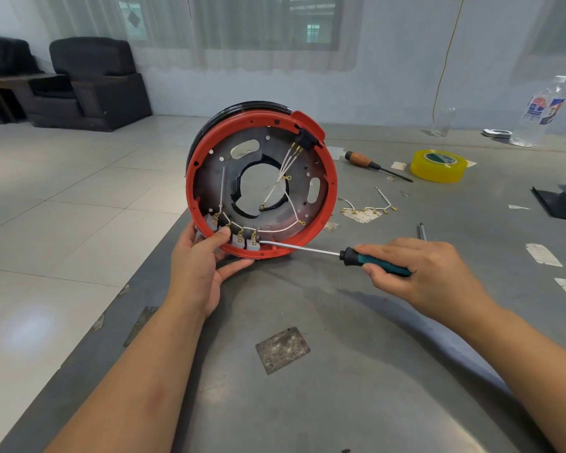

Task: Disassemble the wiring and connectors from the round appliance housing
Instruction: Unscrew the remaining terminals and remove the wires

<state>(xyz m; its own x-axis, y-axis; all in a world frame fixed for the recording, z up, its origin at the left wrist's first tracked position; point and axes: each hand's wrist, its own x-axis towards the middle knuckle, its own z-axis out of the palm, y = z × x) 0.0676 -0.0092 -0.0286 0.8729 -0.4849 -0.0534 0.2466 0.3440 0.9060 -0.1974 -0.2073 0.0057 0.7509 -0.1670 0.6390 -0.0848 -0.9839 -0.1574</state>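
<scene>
A person's left hand grips the lower rim of a round red housing propped on edge at the near-left corner of a grey table, while the right hand clenches the green-and-black handle of a screwdriver, its tip at the grey connectors along the bottom rim. White wires cross the inside from a black plug near the top; exactly where the tip lands is too small to tell. Behind lie a loose bundle of wires, a wooden-handled screwdriver, yellow tape and a bottle.
</scene>
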